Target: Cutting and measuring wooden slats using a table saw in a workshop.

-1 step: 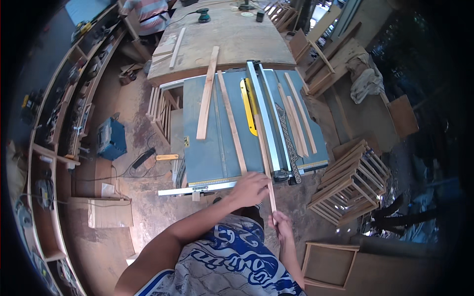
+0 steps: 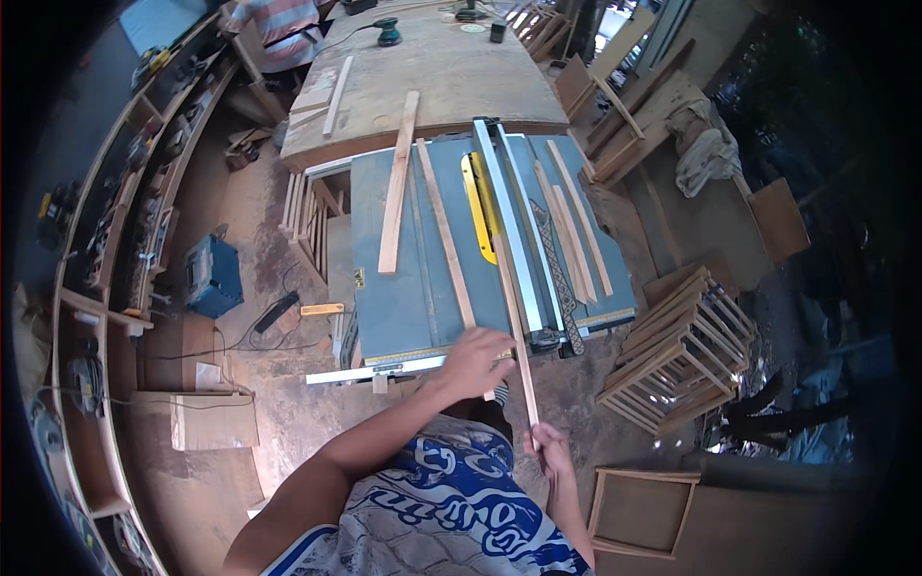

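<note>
My right hand [image 2: 549,446] is closed around the near end of a long narrow wood strip [image 2: 521,357]. The strip runs forward along the metal fence [image 2: 516,226] of a table saw [image 2: 389,312], beside the yellow blade insert [image 2: 477,206]. Palm down at the saw's front edge, my left hand [image 2: 473,363] has its fingers apart, with their tips beside the held strip. It partly covers a second wood strip [image 2: 442,226], whose near end pokes out below the hand. A wider board [image 2: 399,192] lies farther left. No blade is visible.
Several thin strips [image 2: 571,230] lie right of the fence. Beyond is a wooden workbench [image 2: 442,82] with a green sander [image 2: 388,34]. Slatted wooden frames [image 2: 677,350] stand at right, a blue toolbox [image 2: 213,276] at left. Another person [image 2: 279,34] stands at the far left.
My left hand has shifted slightly left, away from the held strip, and its fingers have spread. The second strip's near end now shows below it. My right hand keeps its hold, slightly lower in view.
</note>
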The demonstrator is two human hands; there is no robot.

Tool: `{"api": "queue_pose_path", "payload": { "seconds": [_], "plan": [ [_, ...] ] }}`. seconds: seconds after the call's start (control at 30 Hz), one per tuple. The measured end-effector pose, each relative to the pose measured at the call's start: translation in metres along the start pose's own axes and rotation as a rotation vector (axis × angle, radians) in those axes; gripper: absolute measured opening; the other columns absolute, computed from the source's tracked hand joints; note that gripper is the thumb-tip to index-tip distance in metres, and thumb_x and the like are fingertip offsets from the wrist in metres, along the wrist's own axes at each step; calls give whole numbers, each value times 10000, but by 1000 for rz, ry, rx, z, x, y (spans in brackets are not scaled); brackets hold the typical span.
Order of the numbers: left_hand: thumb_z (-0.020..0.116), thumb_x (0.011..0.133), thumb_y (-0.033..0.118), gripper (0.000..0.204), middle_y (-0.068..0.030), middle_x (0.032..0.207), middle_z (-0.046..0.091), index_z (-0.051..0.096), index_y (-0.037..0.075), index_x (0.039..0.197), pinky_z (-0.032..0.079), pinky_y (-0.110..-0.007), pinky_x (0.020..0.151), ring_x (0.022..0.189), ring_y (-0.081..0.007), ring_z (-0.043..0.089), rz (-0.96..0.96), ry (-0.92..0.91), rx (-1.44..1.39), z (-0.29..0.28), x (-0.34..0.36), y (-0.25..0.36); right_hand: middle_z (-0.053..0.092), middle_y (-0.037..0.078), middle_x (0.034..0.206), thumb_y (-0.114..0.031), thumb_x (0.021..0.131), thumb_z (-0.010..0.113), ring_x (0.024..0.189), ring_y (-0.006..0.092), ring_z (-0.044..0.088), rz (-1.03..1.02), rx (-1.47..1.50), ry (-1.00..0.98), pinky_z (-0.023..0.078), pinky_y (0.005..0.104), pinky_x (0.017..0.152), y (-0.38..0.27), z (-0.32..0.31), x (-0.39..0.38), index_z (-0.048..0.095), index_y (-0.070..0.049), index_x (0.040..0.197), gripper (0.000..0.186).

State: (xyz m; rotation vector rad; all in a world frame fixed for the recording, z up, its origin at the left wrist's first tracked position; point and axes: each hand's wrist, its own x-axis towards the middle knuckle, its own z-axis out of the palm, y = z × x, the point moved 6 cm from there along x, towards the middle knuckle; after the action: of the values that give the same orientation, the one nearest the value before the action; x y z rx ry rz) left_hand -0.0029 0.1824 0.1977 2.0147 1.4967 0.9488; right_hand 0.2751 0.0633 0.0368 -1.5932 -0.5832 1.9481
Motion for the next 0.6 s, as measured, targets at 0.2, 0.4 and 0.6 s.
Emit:
{"api": "queue_pose_path", "payload": {
  "seconds": [0.2, 0.4, 0.6],
  "plan": [
    [691, 930, 246, 349, -139, 1272, 665, 700, 58, 1224, 470, -431, 1042, 1188, -352, 605, -322, 215, -156, -27, -39, -102, 720, 130, 903, -230, 1001, 686, 732, 193, 719, 169, 151, -8, 604, 286, 630, 101, -104, -148, 665, 40, 1087, 284],
    [702, 957, 290, 498, -153, 1308, 643, 608, 62, 1390, 512, -398, 973, 1116, -280, 647, -616, 305, -141, -8, -49, -146, 645, 39, 852, -283, 1050, 602, 633, 110, 613, -372, -57, 156, 501, 250, 554, -92, -104, -73, 640, -20, 1028, 267],
    [727, 916, 397, 711, -143, 1284, 635, 500, 46, 1491, 540, -391, 908, 1013, -239, 683, -720, 251, -163, 27, 3, -141, 687, 70, 829, -301, 1037, 590, 790, 220, 666, -857, -686, 610, 521, 378, 732, -280, -171, 135, 693, -14, 1087, 309]
  ]
}}
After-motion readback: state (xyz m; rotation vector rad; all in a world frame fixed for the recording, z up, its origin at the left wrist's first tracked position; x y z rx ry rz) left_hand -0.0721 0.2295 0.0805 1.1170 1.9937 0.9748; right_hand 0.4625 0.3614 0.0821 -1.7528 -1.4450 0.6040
